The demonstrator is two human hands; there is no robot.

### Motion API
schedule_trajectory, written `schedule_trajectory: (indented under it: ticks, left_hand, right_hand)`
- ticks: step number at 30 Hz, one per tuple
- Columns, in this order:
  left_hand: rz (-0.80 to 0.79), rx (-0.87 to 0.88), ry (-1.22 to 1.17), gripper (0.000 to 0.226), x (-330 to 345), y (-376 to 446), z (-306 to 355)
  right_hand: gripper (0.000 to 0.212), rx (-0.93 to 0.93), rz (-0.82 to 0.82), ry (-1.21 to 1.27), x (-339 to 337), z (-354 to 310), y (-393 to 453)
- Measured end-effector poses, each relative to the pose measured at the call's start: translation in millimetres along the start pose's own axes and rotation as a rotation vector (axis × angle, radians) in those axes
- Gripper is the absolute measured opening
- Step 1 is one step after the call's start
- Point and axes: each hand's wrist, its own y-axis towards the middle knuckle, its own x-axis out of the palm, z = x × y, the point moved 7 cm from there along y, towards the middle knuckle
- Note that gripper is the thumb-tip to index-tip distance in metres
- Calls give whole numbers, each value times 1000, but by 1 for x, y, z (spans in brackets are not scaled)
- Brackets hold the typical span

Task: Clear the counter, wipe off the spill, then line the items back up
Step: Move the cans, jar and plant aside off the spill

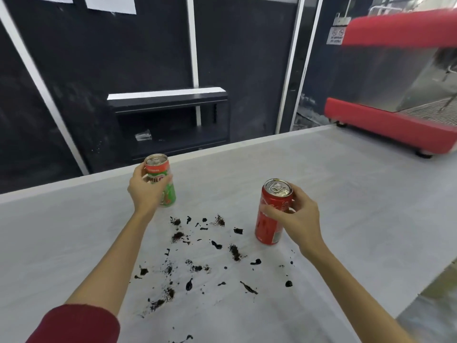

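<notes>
A green drink can (167, 191) stands near the far edge of the white counter (346, 194), and my left hand (146, 191) is wrapped around its left side. To the right, a red cola can (269, 219) stands tilted slightly, with my right hand (296, 219) gripping it from the right, just below its top. Between and in front of the two cans, a dark spill (205, 256) of black drops and brown crumbs is scattered over the counter.
A red and steel espresso machine (395, 120) occupies the counter's far right corner. Beyond the far edge stands a dark shelf unit (170, 120) against a black wall. The counter's right edge drops off near the lower right.
</notes>
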Motion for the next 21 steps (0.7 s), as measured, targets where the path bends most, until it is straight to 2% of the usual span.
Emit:
schedule_trajectory:
  ticks: [4, 7, 11, 14, 21]
  left_hand:
    - [40, 44, -3, 62, -14, -1, 4]
    - [77, 48, -15, 63, -40, -1, 4]
    - [180, 38, 19, 68, -114, 5, 4]
    - [286, 48, 77, 64, -187, -1, 10]
    - [517, 19, 225, 59, -324, -56, 3]
  right_hand:
    - [58, -38, 45, -47, 9, -11, 1]
    - [59, -86, 4, -47, 35, -32, 3]
    - [52, -150, -158, 23, 100, -69, 6]
    - [47, -182, -303, 69, 166, -93, 1]
    - [48, -149, -612, 157, 327, -126, -37]
